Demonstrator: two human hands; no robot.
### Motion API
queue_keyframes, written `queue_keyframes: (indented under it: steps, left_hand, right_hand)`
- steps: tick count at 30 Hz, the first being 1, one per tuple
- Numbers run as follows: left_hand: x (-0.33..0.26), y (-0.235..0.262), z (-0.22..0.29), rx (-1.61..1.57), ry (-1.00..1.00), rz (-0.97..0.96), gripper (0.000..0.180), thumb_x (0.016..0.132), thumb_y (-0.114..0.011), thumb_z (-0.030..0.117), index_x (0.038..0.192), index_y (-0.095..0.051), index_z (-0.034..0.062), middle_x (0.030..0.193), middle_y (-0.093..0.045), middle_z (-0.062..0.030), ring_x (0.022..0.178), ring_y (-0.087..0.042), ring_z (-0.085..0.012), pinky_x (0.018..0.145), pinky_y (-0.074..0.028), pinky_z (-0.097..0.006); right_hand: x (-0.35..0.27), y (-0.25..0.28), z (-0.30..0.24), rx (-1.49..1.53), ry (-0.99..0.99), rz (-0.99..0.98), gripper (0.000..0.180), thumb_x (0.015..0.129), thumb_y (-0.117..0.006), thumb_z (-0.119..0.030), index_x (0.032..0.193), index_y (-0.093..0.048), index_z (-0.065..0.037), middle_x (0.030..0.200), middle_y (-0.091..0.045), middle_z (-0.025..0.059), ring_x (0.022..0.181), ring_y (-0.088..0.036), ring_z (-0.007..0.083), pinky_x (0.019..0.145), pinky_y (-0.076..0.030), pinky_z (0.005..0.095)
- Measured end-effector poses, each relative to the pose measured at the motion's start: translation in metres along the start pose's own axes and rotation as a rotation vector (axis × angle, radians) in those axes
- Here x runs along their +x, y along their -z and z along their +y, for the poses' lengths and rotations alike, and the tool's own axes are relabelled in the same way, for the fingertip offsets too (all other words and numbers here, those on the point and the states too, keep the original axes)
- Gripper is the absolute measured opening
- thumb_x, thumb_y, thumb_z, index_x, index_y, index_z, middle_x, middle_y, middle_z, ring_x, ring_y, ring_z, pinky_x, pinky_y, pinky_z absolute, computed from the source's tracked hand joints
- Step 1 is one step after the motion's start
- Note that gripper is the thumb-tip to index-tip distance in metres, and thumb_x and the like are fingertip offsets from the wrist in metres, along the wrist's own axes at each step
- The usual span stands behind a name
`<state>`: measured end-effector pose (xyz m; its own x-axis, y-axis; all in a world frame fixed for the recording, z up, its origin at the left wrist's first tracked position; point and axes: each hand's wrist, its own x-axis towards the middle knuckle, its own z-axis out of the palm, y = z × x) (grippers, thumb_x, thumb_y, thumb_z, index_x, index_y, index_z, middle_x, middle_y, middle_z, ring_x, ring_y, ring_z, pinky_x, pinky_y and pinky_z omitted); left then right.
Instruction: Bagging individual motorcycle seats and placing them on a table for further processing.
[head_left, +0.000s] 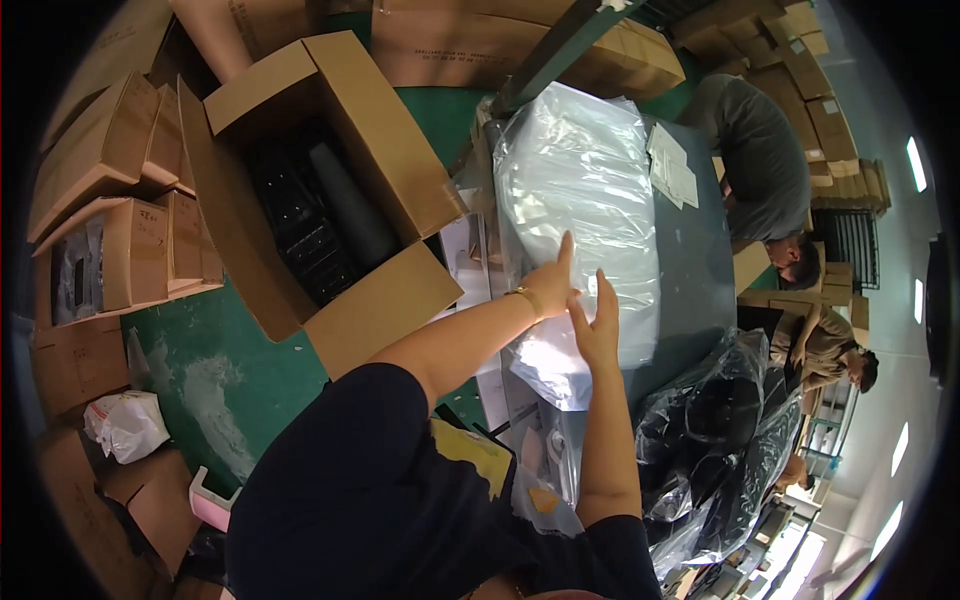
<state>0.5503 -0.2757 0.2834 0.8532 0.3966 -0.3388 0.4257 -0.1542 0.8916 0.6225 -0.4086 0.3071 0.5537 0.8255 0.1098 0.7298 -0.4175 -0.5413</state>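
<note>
Currently listed: stack of clear plastic bags (580, 200), lying flat on the grey worktable (695, 270), directly ahead of the person. Left hand (552, 280), wearing a gold bracelet (527, 298), rests on the stack's near part, fingers extended, nothing gripped. Right hand (597, 325) is spread flat just beside it, holding nothing. Handling, by judgement: light, limp, slippery film; sheets likely slide over one another; best pinched at a near edge or corner. Adjacent: open cardboard carton (330, 190) of black parts at left; black items in plastic wrap (720, 430) at right.
</note>
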Motion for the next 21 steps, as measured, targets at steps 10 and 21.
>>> queue_keyframes:
  steps: [10, 21]
  left_hand:
    - [-0.059, 0.008, -0.038, -0.108, -0.15, -0.15, 0.091, 0.08, -0.063, 0.024, 0.145, 0.0, 0.0088, 0.122, -0.046, -0.0293, 0.096, -0.057, -0.0417, 0.077, -0.048, -0.045]
    - [-0.059, 0.13, -0.334, -0.335, 0.392, 0.89, 0.022, 0.079, -0.059, 0.01, 0.099, -0.058, 0.0027, 0.084, -0.063, -0.0173, 0.074, -0.062, -0.0296, 0.069, -0.049, -0.036]
  right_hand:
    - [0.14, -0.063, -0.041, -0.445, 0.042, -0.151, 0.094, 0.07, -0.065, -0.062, 0.144, -0.025, -0.02, 0.146, -0.023, 0.0214, 0.137, -0.016, 0.0394, 0.101, -0.02, 0.0643]
    - [0.208, -0.118, 0.013, -0.489, 0.251, -0.096, 0.084, 0.08, -0.047, -0.066, 0.145, -0.026, -0.016, 0.152, -0.014, 0.0136, 0.14, -0.009, 0.0307, 0.108, -0.004, 0.0573]
